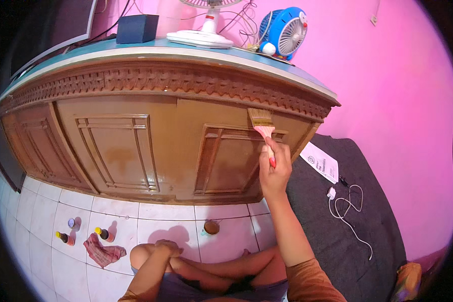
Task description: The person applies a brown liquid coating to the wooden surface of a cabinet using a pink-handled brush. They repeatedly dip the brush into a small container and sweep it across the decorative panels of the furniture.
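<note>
My right hand (276, 166) is closed around the handle of a flat paintbrush (263, 124). The brush points upward, its bristles against the upper part of the right door of a brown wooden cabinet (173, 151), just below the carved trim. My left hand (168, 248) rests on my bent knee; whether its fingers hold anything cannot be seen. On the tiled floor before me stands a cup of brown liquid (211, 227). To the left are a crumpled checked cloth (103, 252), two small yellow-capped bottles (105, 234) and a small round container (71, 222).
On the cabinet's top are a white fan (200, 38), a blue character fan (285, 32), a dark box (137, 29) and a screen at left. A dark mat (309, 222) to my right bears a printed booklet (321, 162) and a white charger with cable (331, 193).
</note>
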Available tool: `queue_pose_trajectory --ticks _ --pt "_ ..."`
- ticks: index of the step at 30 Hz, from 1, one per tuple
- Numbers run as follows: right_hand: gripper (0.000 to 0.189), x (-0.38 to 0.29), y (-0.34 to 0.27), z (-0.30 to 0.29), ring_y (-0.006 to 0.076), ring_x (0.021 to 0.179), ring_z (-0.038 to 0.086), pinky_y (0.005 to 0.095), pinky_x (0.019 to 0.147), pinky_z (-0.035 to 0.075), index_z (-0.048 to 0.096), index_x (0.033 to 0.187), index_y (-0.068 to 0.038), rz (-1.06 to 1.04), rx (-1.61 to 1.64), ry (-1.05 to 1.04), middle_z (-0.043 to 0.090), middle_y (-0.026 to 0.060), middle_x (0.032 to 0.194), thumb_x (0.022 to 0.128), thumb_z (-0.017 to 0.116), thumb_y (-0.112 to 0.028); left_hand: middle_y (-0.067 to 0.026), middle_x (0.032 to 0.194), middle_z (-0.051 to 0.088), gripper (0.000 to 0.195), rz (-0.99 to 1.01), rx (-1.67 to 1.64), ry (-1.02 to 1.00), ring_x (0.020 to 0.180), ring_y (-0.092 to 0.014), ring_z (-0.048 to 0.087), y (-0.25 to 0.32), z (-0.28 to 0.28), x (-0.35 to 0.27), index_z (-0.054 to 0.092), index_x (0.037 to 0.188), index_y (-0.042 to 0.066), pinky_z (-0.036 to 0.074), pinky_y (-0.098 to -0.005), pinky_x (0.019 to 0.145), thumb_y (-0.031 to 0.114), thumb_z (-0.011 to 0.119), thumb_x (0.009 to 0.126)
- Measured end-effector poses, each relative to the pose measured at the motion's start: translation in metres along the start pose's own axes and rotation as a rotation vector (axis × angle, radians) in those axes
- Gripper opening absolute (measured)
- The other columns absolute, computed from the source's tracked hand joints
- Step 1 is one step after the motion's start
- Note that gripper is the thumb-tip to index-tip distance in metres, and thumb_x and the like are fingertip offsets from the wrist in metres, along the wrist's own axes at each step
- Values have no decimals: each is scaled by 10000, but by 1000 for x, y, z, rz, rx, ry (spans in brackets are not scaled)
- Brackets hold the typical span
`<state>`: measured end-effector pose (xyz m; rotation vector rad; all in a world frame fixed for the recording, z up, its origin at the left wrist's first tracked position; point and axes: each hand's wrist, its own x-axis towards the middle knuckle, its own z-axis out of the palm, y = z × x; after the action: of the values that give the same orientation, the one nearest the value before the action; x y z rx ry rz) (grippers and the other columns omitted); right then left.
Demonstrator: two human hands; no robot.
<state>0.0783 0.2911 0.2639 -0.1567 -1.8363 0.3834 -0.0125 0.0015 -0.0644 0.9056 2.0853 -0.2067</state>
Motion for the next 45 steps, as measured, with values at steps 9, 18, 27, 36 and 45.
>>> queue_pose_trajectory --ticks 9,18,27,36,45 --pt "199 -2 -21 11 311 867 647 378 763 521 685 1139 -9 -38 24 -11 614 166 987 950 652 -63 -72 1487 546 631 43 23 54 1393 -263 493 -8 19 31 599 1400 117 386 -435 1136 556 364 1012" --pt "233 -14 -34 22 306 858 640 366 762 518 668 1173 4 -51 40 -59 601 166 984 949 648 -60 -55 1516 524 619 14 687 832 1412 -244 477 -68 202 214 577 1432 133 376 -429 1147 537 366 1014" --pt "260 -32 -23 12 319 853 636 388 758 520 660 1196 -2 -53 -98 -133 592 170 976 943 652 -64 -57 1513 529 629 172 103 177 1413 -250 478 26 57 107 581 1430 136 374 -431 1149 552 362 1011" --pt "263 -43 -65 43 308 818 641 387 726 522 667 1202 -23 11 -25 -176 589 162 984 948 661 -93 -67 1506 535 656 9 -26 14 1413 -266 475 9 -5 -17 591 1421 138 365 -444 1156 587 355 1005" --pt "214 -43 -80 59 258 851 608 343 777 493 666 1176 2 25 -22 -249 594 146 955 974 636 -64 -57 1495 550 576 19 -32 7 1388 -205 510 24 -33 -60 588 1429 144 393 -401 1125 497 379 1025"
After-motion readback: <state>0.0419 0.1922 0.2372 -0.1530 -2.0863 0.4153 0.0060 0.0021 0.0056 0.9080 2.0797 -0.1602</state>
